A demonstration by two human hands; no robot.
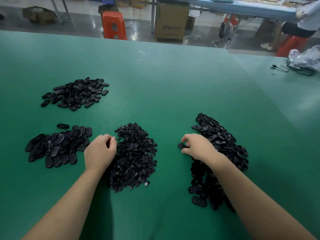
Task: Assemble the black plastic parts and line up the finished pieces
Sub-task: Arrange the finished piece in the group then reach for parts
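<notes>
R hand (197, 146) pinches oval part (181, 146); L hand (101, 149) curled at small-parts pile (134, 158).

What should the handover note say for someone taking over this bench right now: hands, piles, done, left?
Left hand: fingers curled at the edge of the small round parts pile; whether it holds one is hidden.
Right hand: pinches one oval piece beside the right oval pile.
Near-left pile: ovals partly in rows, apparently the finished ones.
Far-left pile: loose ovals.
Left: both feed piles are large, so most assembly remains.
</notes>
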